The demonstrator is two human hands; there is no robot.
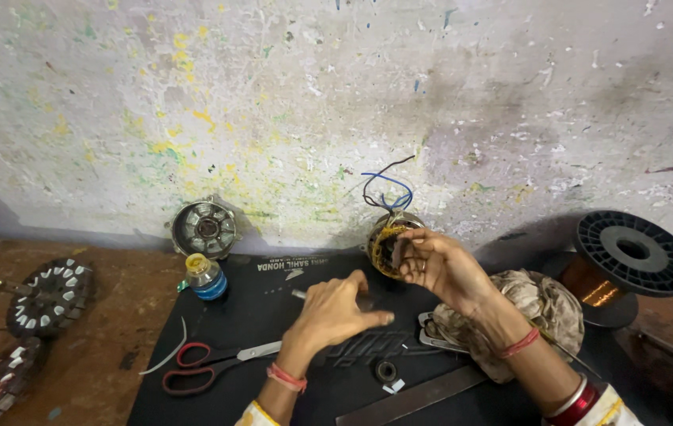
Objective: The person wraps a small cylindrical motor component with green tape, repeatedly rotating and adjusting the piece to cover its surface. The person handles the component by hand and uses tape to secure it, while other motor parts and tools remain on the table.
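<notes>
head view, workbench against a paint-flecked wall. the right hand point(436, 267) is raised over the black mat point(273, 315), its fingers curled against the rim of a motor stator point(388, 241) wound with yellow-taped copper coils; the stator stands on edge at the back of the mat, close to the wall, with blue and black lead wires point(388, 188) rising from its top. whether the fingers pinch a strand of wire cannot be told. the left hand point(336, 309) hovers low over the mat just left of the stator, palm down and loosely open, thumb pointing right; a thin metal tool point(298, 293) shows just beyond the index finger, and the grasp on it, if any, is hidden. red-handled scissors point(214, 364) lie on the mat near the left wrist. a small bottle with a yellow cap point(204, 276) stands at the mat's left edge, and a round metal motor cover point(205, 228) leans on the wall behind it. a crumpled cloth point(545, 304) lies under the right forearm, beside a black spool of copper wire point(624, 264).
</notes>
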